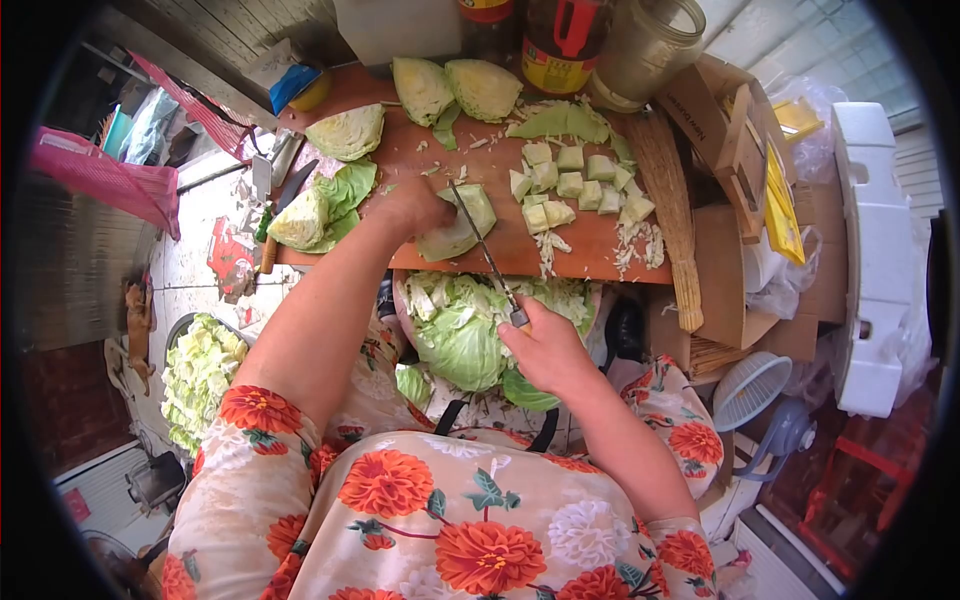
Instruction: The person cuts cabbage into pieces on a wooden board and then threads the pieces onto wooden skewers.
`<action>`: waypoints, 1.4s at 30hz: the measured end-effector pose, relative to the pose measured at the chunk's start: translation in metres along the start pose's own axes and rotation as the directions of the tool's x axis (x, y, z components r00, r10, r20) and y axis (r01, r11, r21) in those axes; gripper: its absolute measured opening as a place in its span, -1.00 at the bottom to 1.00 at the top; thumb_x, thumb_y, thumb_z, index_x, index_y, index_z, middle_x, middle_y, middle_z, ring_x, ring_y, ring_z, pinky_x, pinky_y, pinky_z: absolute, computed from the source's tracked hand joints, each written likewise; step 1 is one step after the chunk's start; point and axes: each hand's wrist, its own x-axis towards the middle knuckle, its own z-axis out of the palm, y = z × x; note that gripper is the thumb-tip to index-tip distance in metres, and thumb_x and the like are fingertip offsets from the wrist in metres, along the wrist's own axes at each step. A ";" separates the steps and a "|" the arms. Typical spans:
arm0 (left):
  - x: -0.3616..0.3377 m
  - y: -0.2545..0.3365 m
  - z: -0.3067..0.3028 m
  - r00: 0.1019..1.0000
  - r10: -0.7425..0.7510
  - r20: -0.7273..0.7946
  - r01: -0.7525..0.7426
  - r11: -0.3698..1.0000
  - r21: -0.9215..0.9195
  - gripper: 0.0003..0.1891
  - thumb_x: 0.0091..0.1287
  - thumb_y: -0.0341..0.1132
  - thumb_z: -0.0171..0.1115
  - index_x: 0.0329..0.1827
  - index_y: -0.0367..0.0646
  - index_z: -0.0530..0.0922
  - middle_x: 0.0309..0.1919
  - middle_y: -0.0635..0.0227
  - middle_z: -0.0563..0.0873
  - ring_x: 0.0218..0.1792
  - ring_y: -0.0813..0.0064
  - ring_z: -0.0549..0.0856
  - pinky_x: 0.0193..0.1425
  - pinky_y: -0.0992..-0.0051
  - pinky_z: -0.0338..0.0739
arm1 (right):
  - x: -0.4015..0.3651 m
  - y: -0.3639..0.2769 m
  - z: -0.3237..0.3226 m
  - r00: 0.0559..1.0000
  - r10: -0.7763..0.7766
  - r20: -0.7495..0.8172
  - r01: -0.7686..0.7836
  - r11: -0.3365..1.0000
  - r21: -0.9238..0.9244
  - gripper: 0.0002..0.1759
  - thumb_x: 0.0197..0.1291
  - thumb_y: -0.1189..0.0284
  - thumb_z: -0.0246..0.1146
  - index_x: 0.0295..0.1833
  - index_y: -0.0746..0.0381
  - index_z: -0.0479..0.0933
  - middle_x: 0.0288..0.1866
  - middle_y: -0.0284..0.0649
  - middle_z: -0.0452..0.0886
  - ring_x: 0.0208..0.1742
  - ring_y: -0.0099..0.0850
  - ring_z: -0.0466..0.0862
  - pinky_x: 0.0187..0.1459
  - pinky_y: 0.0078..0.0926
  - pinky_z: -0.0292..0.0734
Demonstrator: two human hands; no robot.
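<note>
My right hand point(545, 345) is closed round the handle of a long thin knife point(485, 247). The blade slants up and left across a pale cabbage wedge point(468, 228) at the board's near edge. My left hand point(412, 207), fingers curled and slightly blurred, holds that wedge from its left side. To the right on the wooden board point(440, 150) lie several cut cabbage core chunks point(570, 185) with shreds. More cabbage wedges point(345, 132) rest along the back and left. Below the board, a tub holds a whole cabbage point(460, 340) and loose leaves.
A heap of chopped cabbage point(200, 375) fills a container at lower left. A second knife point(285, 200) lies by the board's left end. Sauce bottles point(565, 45) and a glass jar point(645, 50) stand behind. A straw broom point(670, 210), cardboard boxes point(720, 270) and white foam point(865, 260) are at right.
</note>
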 end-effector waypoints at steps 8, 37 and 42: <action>-0.008 0.021 -0.008 0.997 -0.069 0.037 0.067 0.995 0.071 -0.60 -0.02 -0.23 0.37 -0.18 -0.34 0.59 -0.36 0.12 0.69 -0.52 0.30 0.68 -0.52 0.38 0.60 | 0.010 -0.005 -0.015 0.999 -0.013 0.045 0.014 1.000 -0.017 -0.48 0.18 0.23 0.13 0.15 0.37 0.40 -0.17 0.14 0.61 -0.08 0.04 0.60 -0.03 -0.18 0.46; 0.006 0.016 0.020 0.854 0.503 -0.134 -0.483 0.861 0.157 -0.70 0.06 -0.42 0.28 -0.09 -0.13 0.58 -0.18 0.18 0.67 -0.14 0.22 0.66 0.05 0.35 0.54 | -0.002 -0.003 -0.013 0.990 -0.012 -0.144 0.083 0.865 0.495 -0.43 0.23 0.37 0.18 0.33 0.30 0.26 -0.45 -0.37 0.48 -0.63 -0.62 0.45 -0.56 -0.61 0.39; 0.013 0.006 0.029 0.987 0.139 -0.078 -0.154 0.958 -0.242 -0.76 0.06 -0.32 0.38 -0.23 -0.17 0.58 -0.39 0.25 0.68 -0.41 0.40 0.69 -0.26 0.45 0.60 | 0.002 0.014 0.007 0.993 -0.041 -0.111 0.075 0.944 0.320 -0.44 0.21 0.28 0.19 0.27 0.31 0.33 -0.38 -0.21 0.58 -0.39 -0.39 0.59 -0.26 -0.44 0.51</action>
